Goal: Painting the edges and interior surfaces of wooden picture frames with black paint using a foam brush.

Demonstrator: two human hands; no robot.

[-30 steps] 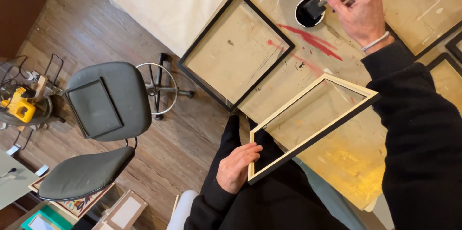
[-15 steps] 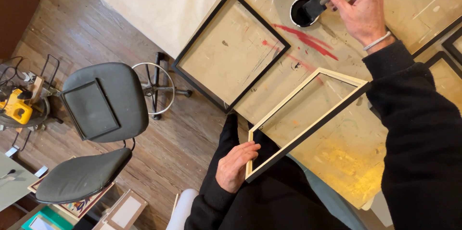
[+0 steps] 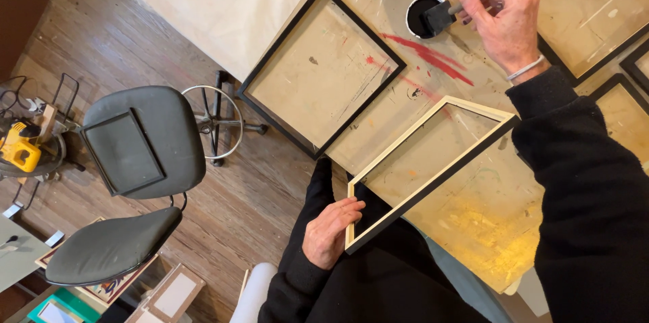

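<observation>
Your right hand (image 3: 507,22) grips a foam brush (image 3: 466,4), its head over the black paint cup (image 3: 418,13). Your left hand (image 3: 329,232) pinches the half-painted frame's (image 3: 433,167) corner off the worktable's (image 3: 487,221) edge; the thumb is hidden.

A foam brush (image 3: 451,12) is gripped in the right hand (image 3: 503,22), its black pad dipped into a round paint cup (image 3: 420,14) just beyond the fingertips. A pale wooden frame (image 3: 427,169), one edge painted black, is clasped at its near corner by the left hand (image 3: 330,230), fingers (image 3: 348,209) curled over the rail. A black frame (image 3: 322,69) is seen lying on the stained table (image 3: 487,215) between the hands.
</observation>
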